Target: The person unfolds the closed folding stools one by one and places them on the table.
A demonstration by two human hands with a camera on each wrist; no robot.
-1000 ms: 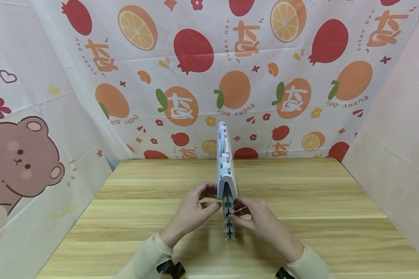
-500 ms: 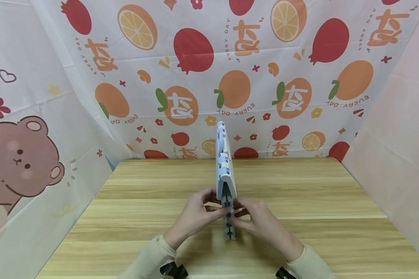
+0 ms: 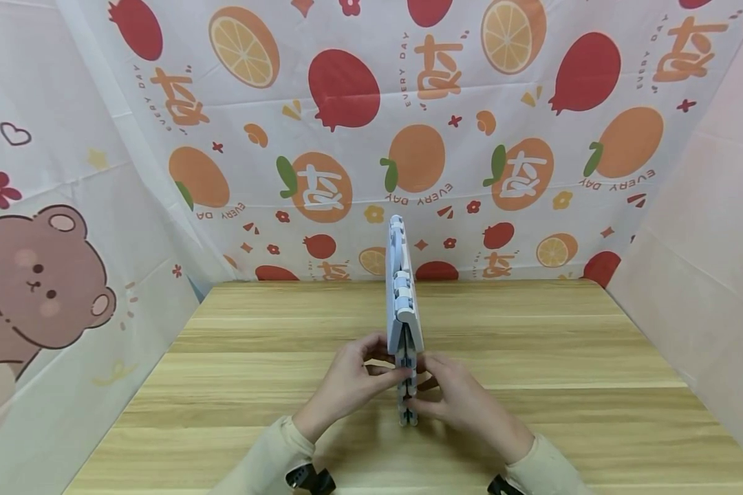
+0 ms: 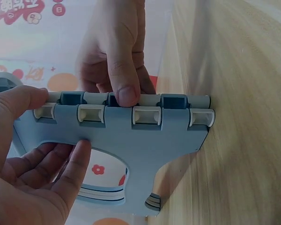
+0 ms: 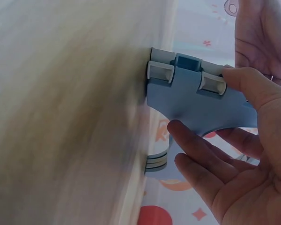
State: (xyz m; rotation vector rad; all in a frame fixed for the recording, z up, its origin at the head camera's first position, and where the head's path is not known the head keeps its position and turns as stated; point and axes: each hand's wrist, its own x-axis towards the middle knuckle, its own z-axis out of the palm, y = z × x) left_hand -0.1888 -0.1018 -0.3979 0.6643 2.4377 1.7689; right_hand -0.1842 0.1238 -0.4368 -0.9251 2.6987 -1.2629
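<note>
A folding stool (image 3: pixel 404 295) in pale blue and white plastic stands on edge, folded narrow, at the middle of the table. Its blue side panel (image 4: pixel 138 136) has a row of hinge knuckles along one edge and a rounded cutout. From the left, my left hand (image 3: pixel 349 385) holds the lower part, thumb on the hinged edge and fingers at the side panel near the cutout. My right hand (image 3: pixel 461 405) grips lower down from the other side. In the right wrist view its thumb lies on the hinge knuckles and its fingers (image 5: pixel 196 145) are at the blue panel.
The wooden table (image 3: pixel 235 399) spreads out on both sides of the stool. A white fruit-print cloth (image 3: pixel 254 158) hangs behind the far edge. Pale cloths rise at the left and right, the left one with a printed bear (image 3: pixel 43 275).
My left hand has moved right, bringing its thumb onto the stool's hinged edge. My right hand has slid slightly lower along it. The stool stays upright, nearly in place.
</note>
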